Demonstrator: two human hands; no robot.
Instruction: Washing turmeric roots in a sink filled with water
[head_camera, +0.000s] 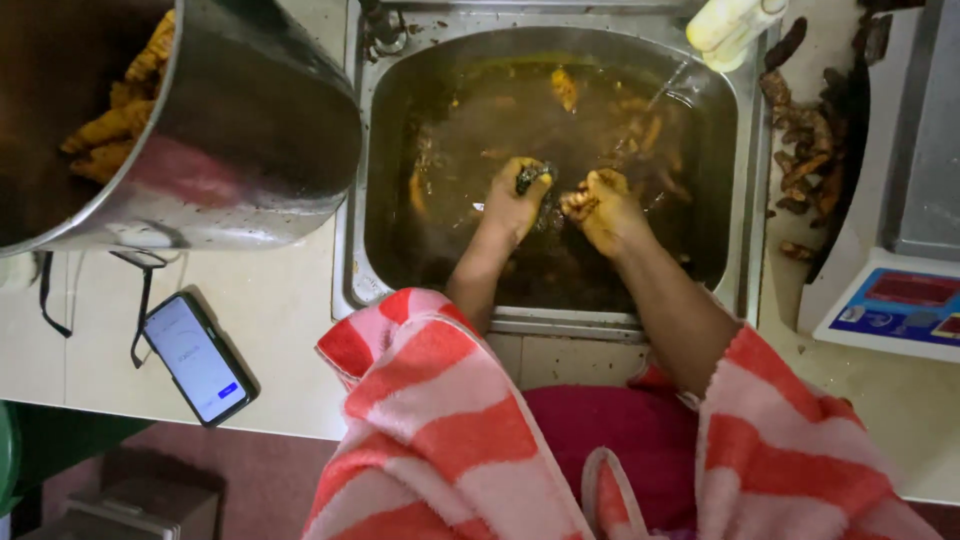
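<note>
A pale tiled counter (270, 330) runs across the view, and a stainless steel sink (745, 200) is set into it at centre. We see the basin filled with murky brown-yellow water (470, 230), in which orange-yellow root pieces (640, 125) float toward the far side.

At far left a large steel pot (250, 150) lies tilted on the counter, its mouth turned left, with yellow roots (115, 120) visible inside. At far right, beside the sink, a heap of dark unwashed roots (805, 150) rests on the counter, and near it to the right sits a white weighing scale (900, 310) with a blue panel. A pale yellow bottle (730, 25) stands at the far rim of the sink.

Our red-and-white striped sleeves (440, 420) fill the near edge, and both forearms reach into the basin. A smartphone (195, 358) with a lit screen lies on the counter at near left, close to a black cord (140, 300).

Our left hand (515, 200) is closed around a small dark scrubber (533, 177) at the water's surface. Our right hand (610, 205), stained yellow, is curled around a knobbly root piece (580, 203), which protrudes to the left of the fingers. The two hands sit just beside each other in the middle of the sink, the scrubber close to the held root; we cannot tell whether they touch.
</note>
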